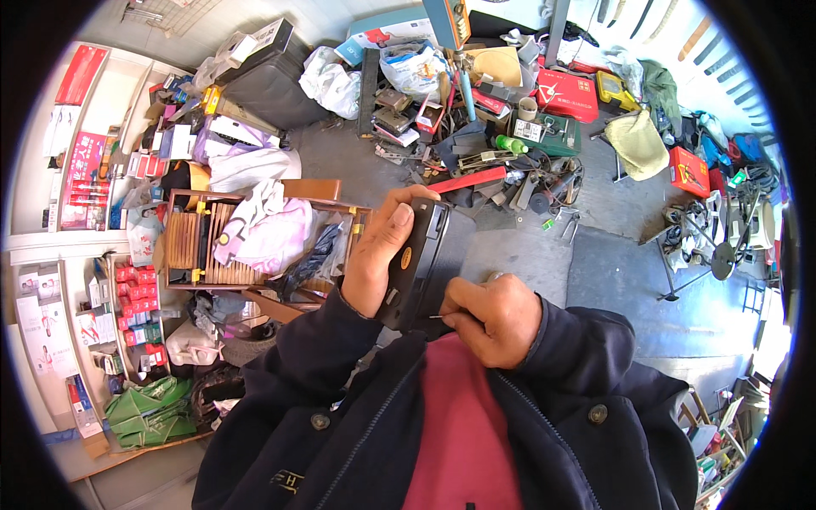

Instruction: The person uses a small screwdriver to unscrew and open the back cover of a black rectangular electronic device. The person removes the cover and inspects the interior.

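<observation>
In front of my chest, my left hand (378, 255) is wrapped round a black box-shaped device (414, 263). The device stands on end, tilted, with a small orange-yellow oval label on its narrow side and a latch-like part at its far end. Its exact kind I cannot make out. My right hand (493, 316) is closed in a pinch at the near right of the device. From between its thumb and finger a thin metal piece (437, 317) sticks out toward the device; the rest of it is hidden by the fingers.
At the left stands a wooden case (183, 276) with cloths on it, beside shelves of small boxes (136, 297). Ahead on the floor lie piled tools and scrap (476, 153), a red bar (467, 181) and a red case (567, 95). A cloth-covered stool (636, 144) stands right.
</observation>
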{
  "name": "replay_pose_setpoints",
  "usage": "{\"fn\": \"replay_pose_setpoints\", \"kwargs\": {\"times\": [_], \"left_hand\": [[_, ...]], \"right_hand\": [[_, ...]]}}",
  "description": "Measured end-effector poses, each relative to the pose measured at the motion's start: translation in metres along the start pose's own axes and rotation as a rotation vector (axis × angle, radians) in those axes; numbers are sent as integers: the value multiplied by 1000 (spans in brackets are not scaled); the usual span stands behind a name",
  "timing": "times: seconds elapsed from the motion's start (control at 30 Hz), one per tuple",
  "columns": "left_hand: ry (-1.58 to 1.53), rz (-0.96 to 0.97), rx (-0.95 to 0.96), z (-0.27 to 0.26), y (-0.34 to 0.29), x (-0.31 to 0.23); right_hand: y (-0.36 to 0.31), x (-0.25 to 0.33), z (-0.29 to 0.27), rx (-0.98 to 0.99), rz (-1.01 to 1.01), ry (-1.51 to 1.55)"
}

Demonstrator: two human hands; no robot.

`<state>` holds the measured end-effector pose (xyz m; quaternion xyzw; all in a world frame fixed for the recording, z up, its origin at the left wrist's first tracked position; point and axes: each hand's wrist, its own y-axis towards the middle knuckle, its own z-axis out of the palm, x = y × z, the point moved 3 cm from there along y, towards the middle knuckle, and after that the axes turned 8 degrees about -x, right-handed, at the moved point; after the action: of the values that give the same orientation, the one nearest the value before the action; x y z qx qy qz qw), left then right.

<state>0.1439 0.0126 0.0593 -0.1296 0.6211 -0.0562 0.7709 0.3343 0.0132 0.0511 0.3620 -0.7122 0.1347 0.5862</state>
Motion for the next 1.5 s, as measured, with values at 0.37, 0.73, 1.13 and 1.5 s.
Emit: {"fn": "replay_pose_setpoints", "kwargs": {"times": [0.37,0.73,1.13,1.5], "left_hand": [[31,-48,63,-13,-2,7],[-155,179,-353,-10,3,10],[-300,131,-497,-7,0,12],[-64,209,-334,-2,5,9]], "right_hand": [[4,8,8,36,-90,-174],[-1,7,25,-351,-56,-366],[2,7,21,-482,-47,-294],[7,-9,-2,-114,-41,-280]]}}
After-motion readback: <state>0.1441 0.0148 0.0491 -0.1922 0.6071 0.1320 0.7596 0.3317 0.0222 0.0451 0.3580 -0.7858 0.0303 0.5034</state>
